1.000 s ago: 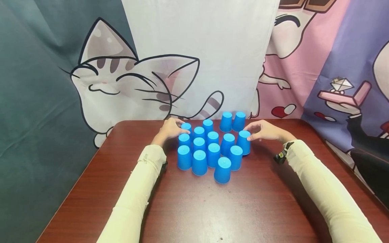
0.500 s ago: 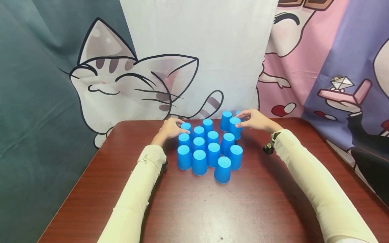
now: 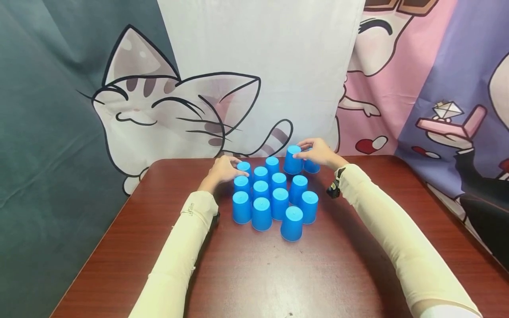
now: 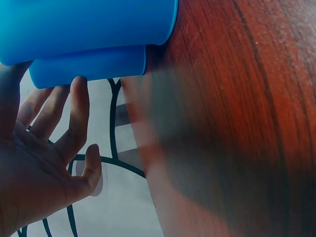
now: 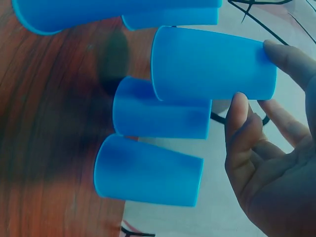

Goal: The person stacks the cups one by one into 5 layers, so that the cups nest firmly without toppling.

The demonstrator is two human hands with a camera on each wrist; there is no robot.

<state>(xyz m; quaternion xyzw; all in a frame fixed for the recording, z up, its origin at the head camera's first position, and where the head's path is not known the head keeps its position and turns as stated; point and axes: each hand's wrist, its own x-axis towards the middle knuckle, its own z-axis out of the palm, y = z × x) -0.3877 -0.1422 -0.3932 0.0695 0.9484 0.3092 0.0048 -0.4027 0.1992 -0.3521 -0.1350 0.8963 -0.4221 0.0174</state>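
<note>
Several plain blue cups stand upside down in a cluster on the table. My right hand (image 3: 318, 152) pinches one blue cup (image 3: 292, 163) near its closed top, at the back of the cluster. In the right wrist view this held cup (image 5: 212, 64) is above the table and overlaps another blue cup (image 5: 163, 116) behind it. At the back left, my left hand (image 3: 223, 168) holds a blue cup (image 3: 244, 166) by its top, thumb and fingers on either side. The left wrist view shows its fingers against that cup (image 4: 94, 68), partly hidden behind a nearer cup (image 4: 89, 24).
A front cup (image 3: 291, 225) sits nearest me, slightly apart from the rows. One back cup (image 3: 312, 167) stands beside the right hand. The reddish-brown table (image 3: 338, 265) ends at a far edge against a printed cartoon cloth (image 3: 302, 66).
My right hand has carried a blue cup from the cluster's right side back and left, in front of the back cups. The left hand has stayed on its cup.
</note>
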